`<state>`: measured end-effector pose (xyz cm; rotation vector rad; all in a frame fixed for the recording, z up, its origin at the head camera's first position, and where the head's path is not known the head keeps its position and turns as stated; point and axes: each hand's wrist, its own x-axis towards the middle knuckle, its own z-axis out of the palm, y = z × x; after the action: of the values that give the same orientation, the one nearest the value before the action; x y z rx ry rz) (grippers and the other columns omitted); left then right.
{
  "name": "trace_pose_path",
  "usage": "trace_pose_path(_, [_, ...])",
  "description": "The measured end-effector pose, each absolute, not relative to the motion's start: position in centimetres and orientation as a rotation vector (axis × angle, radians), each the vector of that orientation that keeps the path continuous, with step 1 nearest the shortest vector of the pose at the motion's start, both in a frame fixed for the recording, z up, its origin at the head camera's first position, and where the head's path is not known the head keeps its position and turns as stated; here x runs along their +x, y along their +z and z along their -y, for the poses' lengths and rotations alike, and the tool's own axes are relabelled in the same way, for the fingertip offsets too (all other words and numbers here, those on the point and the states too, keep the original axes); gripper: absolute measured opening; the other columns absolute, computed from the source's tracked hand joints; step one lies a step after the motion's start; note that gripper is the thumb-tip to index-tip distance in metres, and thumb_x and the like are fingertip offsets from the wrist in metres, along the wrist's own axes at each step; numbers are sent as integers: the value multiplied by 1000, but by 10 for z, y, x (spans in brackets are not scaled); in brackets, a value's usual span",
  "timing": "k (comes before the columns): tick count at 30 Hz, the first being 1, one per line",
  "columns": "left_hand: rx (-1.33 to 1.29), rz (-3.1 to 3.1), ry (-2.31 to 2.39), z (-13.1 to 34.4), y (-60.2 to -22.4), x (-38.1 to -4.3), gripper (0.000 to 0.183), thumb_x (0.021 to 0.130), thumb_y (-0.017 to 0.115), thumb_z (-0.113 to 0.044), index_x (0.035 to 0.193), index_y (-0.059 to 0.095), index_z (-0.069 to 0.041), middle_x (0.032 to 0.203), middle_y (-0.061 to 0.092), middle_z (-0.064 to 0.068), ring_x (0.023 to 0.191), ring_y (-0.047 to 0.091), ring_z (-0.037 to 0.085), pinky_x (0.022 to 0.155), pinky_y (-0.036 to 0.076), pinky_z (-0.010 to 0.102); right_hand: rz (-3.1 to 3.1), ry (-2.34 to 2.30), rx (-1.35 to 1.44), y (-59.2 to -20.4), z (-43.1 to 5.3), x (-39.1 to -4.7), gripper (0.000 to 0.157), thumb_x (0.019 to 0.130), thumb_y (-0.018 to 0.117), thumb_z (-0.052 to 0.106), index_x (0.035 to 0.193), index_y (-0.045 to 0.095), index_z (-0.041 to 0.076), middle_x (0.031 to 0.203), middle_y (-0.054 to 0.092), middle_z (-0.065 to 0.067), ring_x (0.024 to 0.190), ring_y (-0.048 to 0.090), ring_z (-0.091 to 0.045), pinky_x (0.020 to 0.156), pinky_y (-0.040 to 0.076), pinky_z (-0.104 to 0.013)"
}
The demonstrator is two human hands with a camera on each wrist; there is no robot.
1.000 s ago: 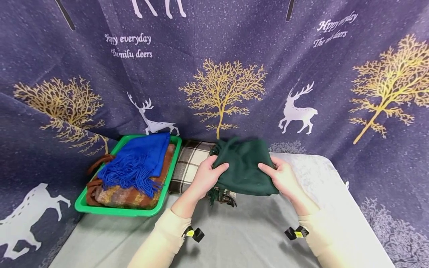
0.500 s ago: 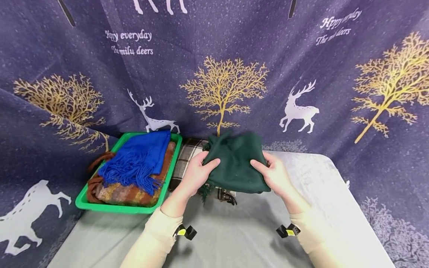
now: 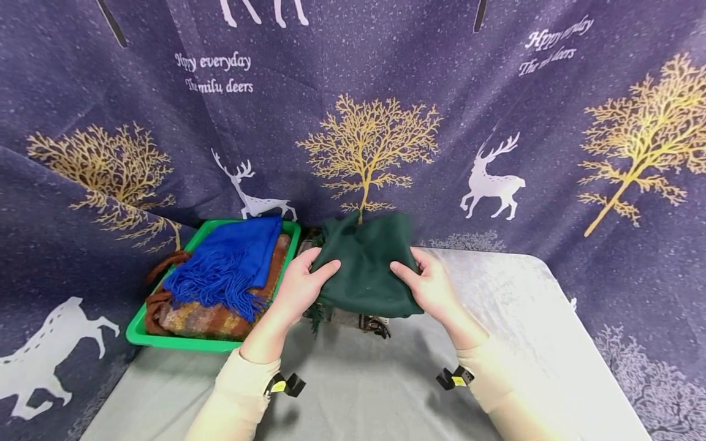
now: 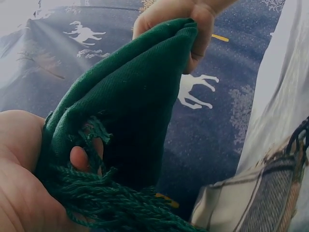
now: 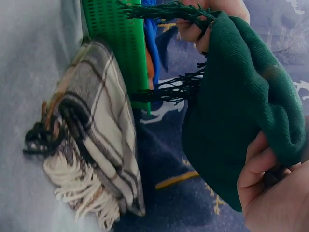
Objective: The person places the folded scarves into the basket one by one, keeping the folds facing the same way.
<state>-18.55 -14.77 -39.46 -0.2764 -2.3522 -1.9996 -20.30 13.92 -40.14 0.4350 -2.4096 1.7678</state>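
A folded dark green scarf [image 3: 366, 269] with fringe is held up between both hands, above the table. My left hand [image 3: 300, 282] grips its left edge, thumb on top; in the left wrist view its fingers curl underneath by the green fringe [image 4: 116, 198]. The opposite edge is gripped by my right hand [image 3: 432, 285], its fingers bent round the folds in the right wrist view. Below the green scarf lies a folded plaid scarf [image 5: 104, 130] in white, grey and brown, with cream and dark fringe; the green one hides most of it in the head view.
On the left stands a green basket [image 3: 182, 344]. In it a folded blue scarf [image 3: 237, 245] with long fringe lies over a brown and orange checked scarf [image 3: 212, 321]. The grey-covered table [image 3: 358, 380] meets a dark curtain [image 3: 276, 122] printed with deer and trees.
Both hands have moved left together with the green scarf, which now covers more of the plaid scarf in the head view. The basket and its scarves stay where they were.
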Motion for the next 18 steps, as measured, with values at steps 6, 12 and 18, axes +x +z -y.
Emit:
trace_pose_path(6, [-283, 2365, -1952, 162, -399, -182, 28, 109, 74, -28, 124, 75, -5, 111, 76, 10, 94, 73, 22, 84, 61, 32, 2417, 1736, 482, -404, -128, -202, 37, 108, 77, 30, 135, 77, 6, 100, 82, -11, 79, 81, -20, 74, 65, -32])
trace_pose_path(12, [-270, 2359, -1923, 176, -395, -177, 31, 109, 76, -29, 128, 75, -5, 112, 77, 8, 92, 75, 19, 83, 62, 30, 2384, 1707, 497, -406, -113, -199, 38, 107, 78, 29, 139, 76, 8, 102, 83, -10, 79, 80, -19, 74, 65, -33])
trace_pose_path(18, [-242, 2360, -1888, 195, -389, -173, 31, 109, 76, -27, 129, 75, -4, 111, 78, 9, 89, 76, 18, 81, 63, 30, 2317, 1688, 572, -407, -90, -197, 38, 107, 78, 28, 140, 76, 9, 104, 83, -9, 81, 81, -19, 77, 65, -35])
